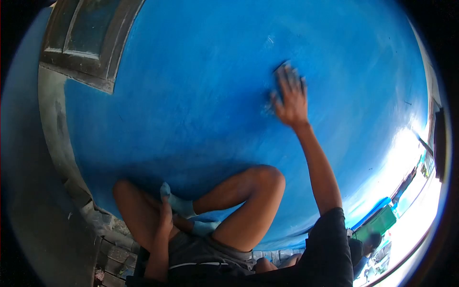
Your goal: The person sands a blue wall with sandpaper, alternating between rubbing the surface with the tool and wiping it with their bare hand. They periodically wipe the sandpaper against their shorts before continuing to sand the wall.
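Note:
Fingers spread, my right hand (291,103) lies flat on the blue wall (201,95). Under its fingers is a dark flat sheet (281,65), perhaps sandpaper, its edge showing beyond the fingertips. Most of the sheet is covered by the hand, which is slightly blurred. Pale scuffs mark the paint close by. Down at my lap, my left hand (165,217) rests against my foot in a light blue sock (179,204). That hand is seen edge-on and most of its fingers are hidden.
A worn wooden frame with panes (91,33) is set in the wall at upper left. Grey bricks (117,253) lie below my left side. At lower right are another person (368,244), a green container (375,222) and a bright open area.

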Action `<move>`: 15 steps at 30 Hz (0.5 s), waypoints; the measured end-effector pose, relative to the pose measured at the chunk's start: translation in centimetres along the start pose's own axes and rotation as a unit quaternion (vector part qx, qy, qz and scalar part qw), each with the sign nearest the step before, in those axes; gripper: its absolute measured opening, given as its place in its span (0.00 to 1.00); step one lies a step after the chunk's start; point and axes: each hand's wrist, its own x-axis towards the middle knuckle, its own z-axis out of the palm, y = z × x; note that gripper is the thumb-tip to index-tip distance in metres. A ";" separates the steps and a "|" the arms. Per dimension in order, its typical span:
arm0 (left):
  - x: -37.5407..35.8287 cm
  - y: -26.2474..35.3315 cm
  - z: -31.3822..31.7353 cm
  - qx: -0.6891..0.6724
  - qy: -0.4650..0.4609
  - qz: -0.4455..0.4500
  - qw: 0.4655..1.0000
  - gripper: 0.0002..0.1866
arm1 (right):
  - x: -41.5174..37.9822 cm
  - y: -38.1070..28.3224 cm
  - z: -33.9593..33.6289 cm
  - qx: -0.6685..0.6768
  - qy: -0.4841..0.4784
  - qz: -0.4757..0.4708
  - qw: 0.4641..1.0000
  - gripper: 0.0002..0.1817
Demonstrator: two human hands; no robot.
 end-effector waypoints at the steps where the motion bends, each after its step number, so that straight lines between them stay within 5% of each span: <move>1: 0.0 0.0 -0.3 0.008 -0.001 -0.003 1.000 0.50 | 1.0 1.3 0.1 0.023 0.083 0.092 0.992 0.40; 2: 0.1 0.1 -0.6 0.011 -0.012 -0.010 1.000 0.49 | 1.2 1.8 0.1 0.044 0.165 0.182 0.968 0.40; 5: 0.7 -0.7 -0.9 0.021 -0.020 -0.002 1.000 0.46 | 0.4 -1.2 1.2 0.030 0.149 0.183 0.971 0.39; 8: 2.4 -2.4 -1.9 0.014 -0.020 0.009 1.000 0.43 | -3.8 -6.4 1.2 0.089 -0.002 0.000 0.996 0.37; 11: 1.2 -0.9 -1.1 0.018 -0.021 0.006 1.000 0.41 | -4.7 -5.6 1.2 0.054 -0.057 -0.091 0.993 0.36; 15: 1.1 -0.6 -1.1 0.027 -0.005 -0.009 1.000 0.39 | -1.1 -0.5 -0.1 0.018 0.079 0.109 0.991 0.33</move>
